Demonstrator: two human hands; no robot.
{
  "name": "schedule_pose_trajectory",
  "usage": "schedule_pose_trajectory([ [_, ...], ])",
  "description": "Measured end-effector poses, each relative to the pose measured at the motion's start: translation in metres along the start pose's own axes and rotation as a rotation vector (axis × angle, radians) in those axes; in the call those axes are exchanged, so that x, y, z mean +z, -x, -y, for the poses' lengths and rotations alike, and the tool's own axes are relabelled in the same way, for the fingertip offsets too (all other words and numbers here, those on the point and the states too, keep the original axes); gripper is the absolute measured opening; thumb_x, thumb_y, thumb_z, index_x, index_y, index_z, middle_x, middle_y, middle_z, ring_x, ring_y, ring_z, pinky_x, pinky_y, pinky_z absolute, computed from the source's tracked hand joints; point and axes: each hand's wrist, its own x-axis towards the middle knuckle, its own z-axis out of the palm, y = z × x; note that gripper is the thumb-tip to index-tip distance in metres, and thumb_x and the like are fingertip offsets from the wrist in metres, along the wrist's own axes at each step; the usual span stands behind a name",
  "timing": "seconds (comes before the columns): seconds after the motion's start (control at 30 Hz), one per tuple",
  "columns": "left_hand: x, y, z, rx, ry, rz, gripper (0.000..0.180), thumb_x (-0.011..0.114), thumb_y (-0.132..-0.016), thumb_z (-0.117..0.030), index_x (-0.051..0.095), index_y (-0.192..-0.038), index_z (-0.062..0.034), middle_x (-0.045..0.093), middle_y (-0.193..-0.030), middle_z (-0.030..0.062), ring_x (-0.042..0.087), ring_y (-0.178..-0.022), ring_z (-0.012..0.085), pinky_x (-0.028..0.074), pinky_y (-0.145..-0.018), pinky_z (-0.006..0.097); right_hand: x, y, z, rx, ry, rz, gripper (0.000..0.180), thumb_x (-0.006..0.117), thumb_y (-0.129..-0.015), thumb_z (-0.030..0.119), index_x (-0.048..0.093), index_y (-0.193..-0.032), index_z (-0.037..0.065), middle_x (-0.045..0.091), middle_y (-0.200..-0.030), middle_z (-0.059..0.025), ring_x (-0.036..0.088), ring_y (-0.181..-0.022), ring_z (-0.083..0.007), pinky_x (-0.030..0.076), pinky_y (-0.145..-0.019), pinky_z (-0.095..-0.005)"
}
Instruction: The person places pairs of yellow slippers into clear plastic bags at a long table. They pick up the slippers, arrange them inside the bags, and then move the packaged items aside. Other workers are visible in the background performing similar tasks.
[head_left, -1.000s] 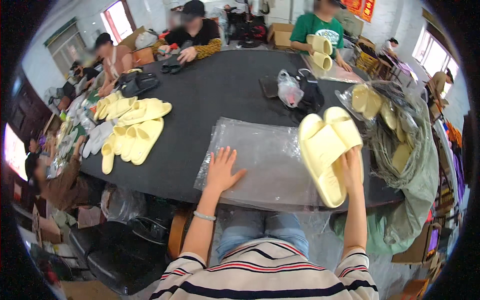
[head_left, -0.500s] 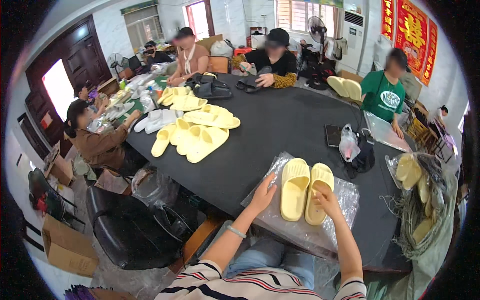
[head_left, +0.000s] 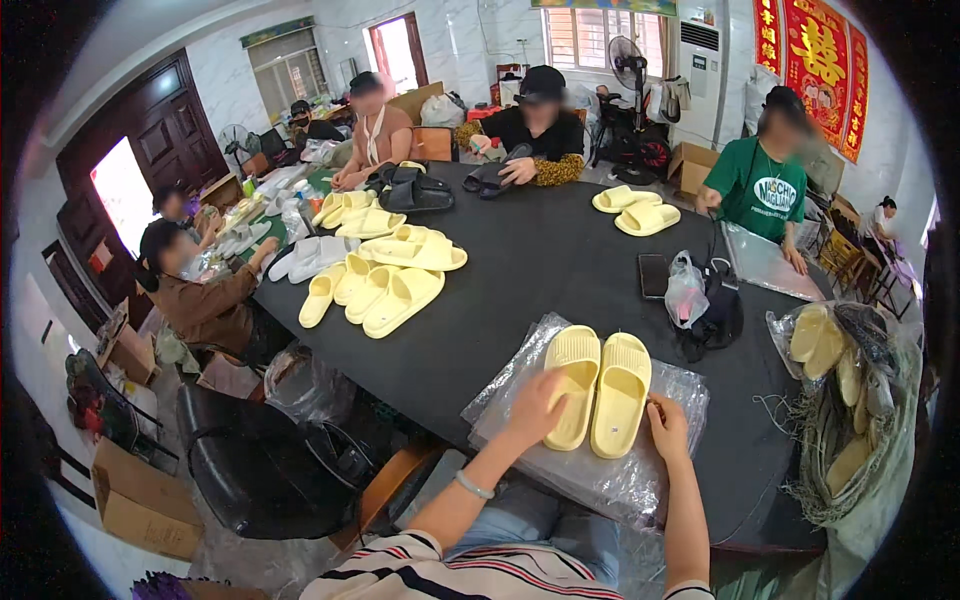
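Observation:
In front of me a pair of pale yellow slides lies side by side, toes pointing away, on a stack of clear plastic bags [head_left: 490,412]. My left hand [head_left: 537,410] reaches over the footbed of the left slide [head_left: 570,430], fingers extended and slightly blurred. Just to the right of the right slide [head_left: 620,405], my right hand [head_left: 668,428] rests over the plastic with its fingers loosely bent and apart. Neither hand grips a slide. A small mark shows on the right slide's heel.
More yellow slides [head_left: 405,300] and a grey pair [head_left: 308,258] lie on the dark table [head_left: 520,265] to the left. Farther right are another yellow pair [head_left: 645,218], a phone [head_left: 653,276] and a small plastic bag [head_left: 685,295]. A sack of slides [head_left: 850,430] stands right. Co-workers sit around.
My left hand has moved from beside the left slide to above it. My right hand has left the right slide's footbed. The co-worker in green has set a yellow pair on the table.

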Motion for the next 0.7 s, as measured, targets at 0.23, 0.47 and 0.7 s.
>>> schedule_pose_trajectory([
  [0.23, 0.042, -0.028, -0.071, 0.07, -0.294, 0.181, 0.047, 0.059, -0.092, -0.034, 0.057, -0.129, -0.0053, 0.05, -0.132, 0.0248, 0.051, -0.119, 0.0417, 0.042, -0.099, 0.048, -0.008, 0.002, 0.004, 0.03, -0.035, 0.035, 0.026, 0.062, -0.09, 0.012, 0.066, -0.115, 0.007, 0.066, -0.092, -0.0112, 0.062, -0.084, -0.0274, 0.049, -0.077, -0.0371],
  [0.47, 0.055, -0.044, -0.027, -0.055, -0.272, 0.229, 0.04, 0.058, -0.091, -0.031, 0.06, -0.121, -0.0042, 0.058, -0.109, 0.0195, 0.057, -0.106, 0.0372, 0.045, -0.092, 0.047, -0.007, 0.0, -0.002, -0.122, 0.013, 0.005, 0.017, 0.063, -0.089, 0.011, 0.071, -0.103, 0.007, 0.068, -0.096, -0.0117, 0.062, -0.089, -0.0291, 0.049, -0.081, -0.0374],
  [0.7, -0.041, -0.051, 0.08, -0.169, -0.415, 0.078, 0.021, 0.056, -0.087, -0.018, 0.063, -0.098, -0.0005, 0.062, -0.102, 0.0185, 0.06, -0.098, 0.0359, 0.049, -0.085, 0.047, -0.007, 0.0, 0.005, -0.135, 0.005, -0.003, 0.013, 0.064, -0.088, 0.008, 0.072, -0.097, 0.002, 0.067, -0.094, -0.0123, 0.063, -0.087, -0.027, 0.049, -0.077, -0.0337],
])
